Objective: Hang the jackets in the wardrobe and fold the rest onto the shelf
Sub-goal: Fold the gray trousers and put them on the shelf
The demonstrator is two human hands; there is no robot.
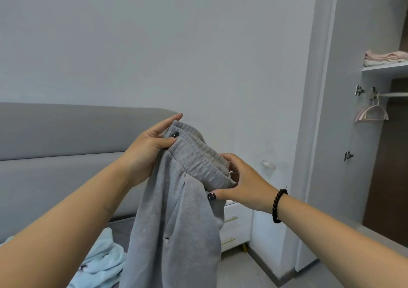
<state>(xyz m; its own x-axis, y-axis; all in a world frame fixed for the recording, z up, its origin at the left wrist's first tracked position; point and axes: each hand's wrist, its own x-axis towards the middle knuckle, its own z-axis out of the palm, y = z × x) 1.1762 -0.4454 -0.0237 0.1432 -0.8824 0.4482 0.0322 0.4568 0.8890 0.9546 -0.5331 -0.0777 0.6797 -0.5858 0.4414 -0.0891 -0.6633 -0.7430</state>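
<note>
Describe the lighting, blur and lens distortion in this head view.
Head view: soft, even light, no glare and only faint shadows; the grey pants, left hand and right hand are fairly sharp with slight softness; wide-angle bending tilts the wardrobe edge and stretches the forearms at the bottom corners.

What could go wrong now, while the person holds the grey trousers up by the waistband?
1. The left hand and right hand pinch only the waistband of the grey trousers; the legs hang loose and may drag over the light blue garment below.
2. The shelf already holds folded pink clothes, so a loosely folded pair might slide off.
</note>
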